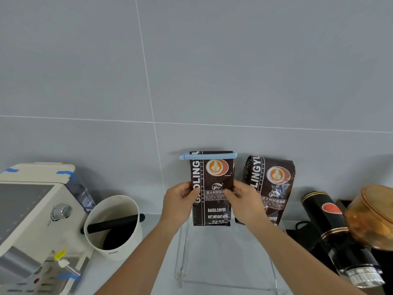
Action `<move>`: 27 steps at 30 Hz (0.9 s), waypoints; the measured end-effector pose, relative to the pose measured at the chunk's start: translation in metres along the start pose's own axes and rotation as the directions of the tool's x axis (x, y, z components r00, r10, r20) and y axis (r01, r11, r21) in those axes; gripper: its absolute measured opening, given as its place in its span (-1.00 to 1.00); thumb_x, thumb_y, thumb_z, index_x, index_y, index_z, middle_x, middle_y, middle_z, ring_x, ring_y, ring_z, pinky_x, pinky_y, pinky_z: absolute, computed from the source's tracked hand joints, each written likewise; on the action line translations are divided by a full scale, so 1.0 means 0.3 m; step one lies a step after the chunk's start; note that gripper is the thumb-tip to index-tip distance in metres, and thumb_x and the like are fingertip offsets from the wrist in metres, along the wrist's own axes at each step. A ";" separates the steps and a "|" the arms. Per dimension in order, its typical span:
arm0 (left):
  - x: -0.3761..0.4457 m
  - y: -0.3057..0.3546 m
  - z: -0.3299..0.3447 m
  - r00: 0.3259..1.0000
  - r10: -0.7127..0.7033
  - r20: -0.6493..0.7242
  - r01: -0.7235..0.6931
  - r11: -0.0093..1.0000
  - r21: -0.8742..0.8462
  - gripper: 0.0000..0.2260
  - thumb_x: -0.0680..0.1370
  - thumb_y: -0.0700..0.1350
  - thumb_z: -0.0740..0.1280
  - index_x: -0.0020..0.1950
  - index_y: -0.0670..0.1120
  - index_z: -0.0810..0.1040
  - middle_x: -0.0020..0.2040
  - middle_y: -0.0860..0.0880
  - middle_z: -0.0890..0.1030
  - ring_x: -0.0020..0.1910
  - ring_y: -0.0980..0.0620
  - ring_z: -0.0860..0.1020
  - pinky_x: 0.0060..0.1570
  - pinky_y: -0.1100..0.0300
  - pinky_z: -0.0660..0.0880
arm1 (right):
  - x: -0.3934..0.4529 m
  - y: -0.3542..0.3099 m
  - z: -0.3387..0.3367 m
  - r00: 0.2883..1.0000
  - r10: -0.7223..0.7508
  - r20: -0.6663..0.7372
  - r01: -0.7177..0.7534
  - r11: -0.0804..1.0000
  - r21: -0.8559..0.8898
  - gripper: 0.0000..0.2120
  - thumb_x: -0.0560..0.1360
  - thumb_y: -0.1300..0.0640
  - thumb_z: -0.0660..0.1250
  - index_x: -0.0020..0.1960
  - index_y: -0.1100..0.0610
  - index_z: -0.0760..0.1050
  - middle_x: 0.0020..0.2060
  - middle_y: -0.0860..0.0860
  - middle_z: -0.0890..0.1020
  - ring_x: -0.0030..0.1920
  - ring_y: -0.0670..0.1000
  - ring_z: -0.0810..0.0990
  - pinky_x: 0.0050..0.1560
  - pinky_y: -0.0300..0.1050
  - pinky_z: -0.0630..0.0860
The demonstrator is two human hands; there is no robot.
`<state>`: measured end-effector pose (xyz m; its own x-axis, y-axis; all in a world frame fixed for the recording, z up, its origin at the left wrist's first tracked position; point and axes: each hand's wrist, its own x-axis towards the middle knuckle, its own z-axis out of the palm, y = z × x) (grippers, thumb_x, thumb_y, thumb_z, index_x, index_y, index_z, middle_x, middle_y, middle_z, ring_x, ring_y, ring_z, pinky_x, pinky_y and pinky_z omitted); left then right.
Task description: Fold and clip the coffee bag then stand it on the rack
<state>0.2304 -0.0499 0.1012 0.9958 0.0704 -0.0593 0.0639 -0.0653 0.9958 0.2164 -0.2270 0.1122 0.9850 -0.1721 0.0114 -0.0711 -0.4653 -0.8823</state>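
Note:
A dark brown coffee bag [212,201] with white lettering and an orange round logo stands upright against the grey wall. A light blue clip [207,156] runs across its folded top. My left hand [180,199] grips the bag's left edge and my right hand [244,199] grips its right edge, thumbs on the front. The bag's bottom edge meets the top of a clear acrylic rack [185,248]; I cannot tell if it rests there.
A second coffee bag [274,184], with no clip, leans on the wall at the rack's right. A cream knock box [127,209] with a black bar and a cream espresso machine [32,209] stand left. A black grinder [331,226] and an amber jar [374,218] stand right.

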 end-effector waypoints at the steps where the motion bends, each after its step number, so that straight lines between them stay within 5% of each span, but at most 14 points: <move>1: 0.011 -0.004 -0.001 1.000 0.005 0.012 -0.005 1.000 0.005 -0.84 0.52 -0.24 0.36 0.07 -0.09 0.64 -0.04 -0.01 0.73 -0.08 0.12 0.69 -0.07 0.18 0.63 | 0.008 0.004 0.006 1.000 0.000 -0.013 0.000 1.000 0.004 -0.79 0.54 0.16 0.32 0.10 -0.06 0.63 -0.10 -0.14 0.72 -0.03 -0.08 0.68 0.04 -0.05 0.62; 5: 0.034 -0.016 -0.005 0.998 0.016 0.063 -0.018 0.999 0.034 -0.76 0.51 -0.28 0.37 0.14 -0.08 0.62 0.00 0.02 0.72 -0.05 0.15 0.68 -0.11 0.30 0.61 | 0.020 0.007 0.019 0.999 0.024 -0.039 -0.023 1.000 0.011 -0.79 0.54 0.16 0.32 0.13 -0.03 0.61 -0.15 -0.17 0.67 0.00 -0.05 0.66 0.08 -0.01 0.61; 17: 0.034 -0.006 -0.011 0.997 0.053 0.059 -0.062 0.986 0.152 -0.76 0.50 -0.23 0.39 0.16 -0.08 0.61 0.02 -0.01 0.72 -0.04 0.11 0.68 0.00 0.10 0.64 | 0.013 0.005 0.013 0.998 0.066 0.003 -0.066 0.998 0.018 -0.78 0.55 0.12 0.29 0.16 -0.04 0.59 -0.06 -0.08 0.72 -0.05 -0.05 0.67 0.03 0.00 0.63; 23: 0.021 0.030 -0.025 0.993 0.105 0.050 -0.113 0.974 0.194 -0.74 0.48 -0.25 0.40 0.13 -0.03 0.63 -0.02 0.03 0.71 -0.17 0.27 0.65 -0.26 0.46 0.55 | -0.009 -0.012 -0.016 0.996 0.078 0.048 -0.079 0.997 0.025 -0.76 0.55 0.11 0.28 0.16 -0.09 0.60 -0.05 -0.12 0.73 -0.06 -0.07 0.68 0.02 -0.01 0.64; 27: -0.010 0.076 -0.067 0.996 0.086 -0.016 -0.080 0.972 0.220 -0.75 0.47 -0.18 0.42 0.15 -0.06 0.62 0.03 -0.01 0.68 -0.07 0.10 0.65 -0.16 0.37 0.52 | -0.051 -0.079 -0.071 0.998 0.040 0.039 -0.042 0.998 0.045 -0.78 0.57 0.16 0.25 -0.02 -0.09 0.64 -0.15 -0.19 0.72 -0.07 -0.10 0.68 0.03 -0.05 0.64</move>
